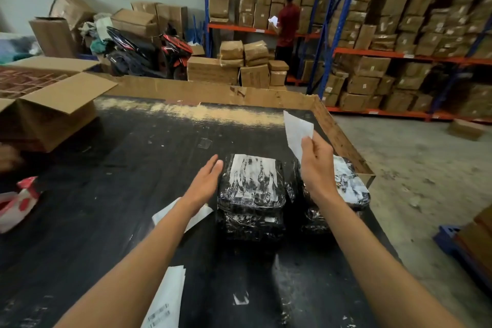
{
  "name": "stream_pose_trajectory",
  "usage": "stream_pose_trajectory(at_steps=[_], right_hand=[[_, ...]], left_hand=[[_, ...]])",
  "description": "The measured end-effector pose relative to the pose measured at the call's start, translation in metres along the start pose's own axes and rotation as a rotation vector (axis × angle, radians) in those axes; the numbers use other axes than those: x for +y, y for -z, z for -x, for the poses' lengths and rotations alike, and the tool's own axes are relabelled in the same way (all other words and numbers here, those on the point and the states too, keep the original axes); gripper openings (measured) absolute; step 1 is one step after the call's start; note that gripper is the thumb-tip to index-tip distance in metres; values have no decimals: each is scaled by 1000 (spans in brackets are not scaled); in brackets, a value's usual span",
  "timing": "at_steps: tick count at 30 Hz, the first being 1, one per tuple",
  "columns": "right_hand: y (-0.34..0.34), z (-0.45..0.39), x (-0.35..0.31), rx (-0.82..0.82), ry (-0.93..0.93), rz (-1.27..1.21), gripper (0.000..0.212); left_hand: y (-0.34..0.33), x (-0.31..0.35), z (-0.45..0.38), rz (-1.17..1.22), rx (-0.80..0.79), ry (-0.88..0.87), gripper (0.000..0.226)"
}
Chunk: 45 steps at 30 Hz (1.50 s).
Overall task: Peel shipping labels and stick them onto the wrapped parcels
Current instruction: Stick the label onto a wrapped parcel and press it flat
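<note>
Cardboard box (50, 104), flaps open, at left edge on black table (133, 157); red-white plastic bag (18, 202) lower left. Label sheets (166, 301) w/ barcodes at bottom centre, partly under left forearm; another white sheet (198, 214) just beneath left wrist. Left hand (203, 184) centre frame, fingers straight and together, holding nothing, fingertips just beside left edge of wrapped parcel stack (251, 194). Stack = black parcels in clear film, top one w/ white label (253, 173) already on, crinkled under wrap. Right hand (316, 165) right of centre, raised, thumb and fingers pinching white label (296, 130) by lower edge, paper upright above table. Second parcel stack (343, 186) behind right wrist, near table's right edge, white label on top too. Shelving (386, 56) w/ brown boxes upper right; person in red shirt (287, 21) at upper centre, back to camera.
</note>
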State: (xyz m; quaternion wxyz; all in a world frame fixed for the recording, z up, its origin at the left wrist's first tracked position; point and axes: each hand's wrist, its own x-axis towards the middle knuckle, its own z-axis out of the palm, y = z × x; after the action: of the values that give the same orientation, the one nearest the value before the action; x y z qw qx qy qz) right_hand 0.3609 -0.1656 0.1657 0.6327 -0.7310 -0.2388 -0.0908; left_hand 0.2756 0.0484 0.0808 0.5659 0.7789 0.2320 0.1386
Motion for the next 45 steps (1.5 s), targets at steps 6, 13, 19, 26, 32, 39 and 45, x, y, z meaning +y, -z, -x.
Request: stream_pose_trajectory(at_steps=[6,13,19,26,32,39,45], right_hand=[[-27,5,2,-309,313,531,42],[-57,39,18,-726,359,947,53],[-61,49,29,-791,358,1003,53],[-55,50,31,-897,343,987,87],[-33,37,21,-1062,125,563,69],[-36,-30,46,-489,-220,395,45],[-48,-23,73,-685,-147,744,50]], left_hand=[[-24,-2,-12,159,-20,96,50],[-22,-17,-19,305,-32,121,59],[-28,-18,-17,558,-60,193,47],[-20,-12,-13,586,-135,198,40],[4,10,-30,-23,-93,17,50],[0,44,-42,-707,-474,-283,102],[4,48,-58,-968,-541,-242,117]])
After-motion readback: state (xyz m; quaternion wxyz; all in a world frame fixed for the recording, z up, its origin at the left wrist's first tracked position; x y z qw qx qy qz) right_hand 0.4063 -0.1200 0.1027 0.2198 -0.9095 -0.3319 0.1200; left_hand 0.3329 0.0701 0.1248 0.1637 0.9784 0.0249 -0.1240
